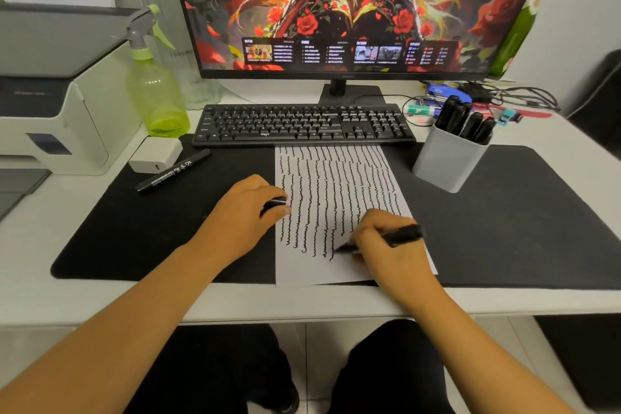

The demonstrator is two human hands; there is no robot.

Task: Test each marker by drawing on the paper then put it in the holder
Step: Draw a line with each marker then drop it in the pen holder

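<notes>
White table (554, 299) carrying a black mat (504, 218), seen from above the person's hands; a monitor (342, 7) stands at 12 o'clock with a black keyboard (302, 124) directly in front of it. Paper (336, 191) lies at the centre of the mat, its far edge touching the keyboard, and is covered with columns of black wavy lines. Right hand (389, 245), at 5 o'clock of the paper, pinches a black marker (386, 239) between thumb and fingers; the tip points toward 9 o'clock and meets the paper at the lower end of one wavy column. Left hand (245, 212), at 9 o'clock of the paper, rests on the mat at the sheet's left edge with its fingers curled around a small black piece, apparently a marker cap (276, 203); only one glossy end shows. Grey holder (447, 165) stands on the mat at 2 o'clock of the paper, just beside the keyboard's right end, with several capped black markers (467, 118) upright in it. Spare marker (173, 171), capped, lies flat on the mat at 10 o'clock, touching a white charger block (155, 155). Green spray bottle (153, 87) and a white printer (43, 104) occupy the table at 10 to 9 o'clock; cables and small items lie at 1 o'clock behind the holder.
</notes>
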